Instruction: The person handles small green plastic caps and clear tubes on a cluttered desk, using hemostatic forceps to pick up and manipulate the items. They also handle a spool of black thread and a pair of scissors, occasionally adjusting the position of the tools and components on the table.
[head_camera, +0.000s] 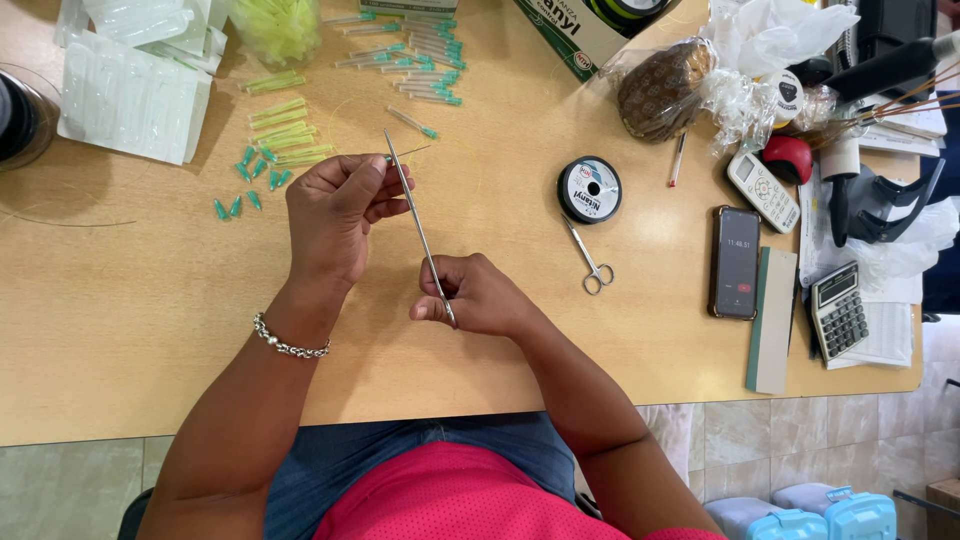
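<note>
- We see the right hand (478, 298) pinching the low end of a long thin metal tool (418, 225), its fingers pressed together around it.
- The tool sits left of the black spool (589, 189). Its long side runs up and down, leaning a little, and the tip points away from the person, toward the far left.
- The left hand (333, 210) is just left of the tool. Its fingertips are pressed together near the top part of the tool, but we cannot tell what they pinch.
- Small silver scissors (590, 260) lie just below the spool.
- A black phone (735, 262) lies to the right of the spool.
- Little green caps (250, 180) lie far to the left of the spool.
- Everything rests on a wooden table (120, 300).
</note>
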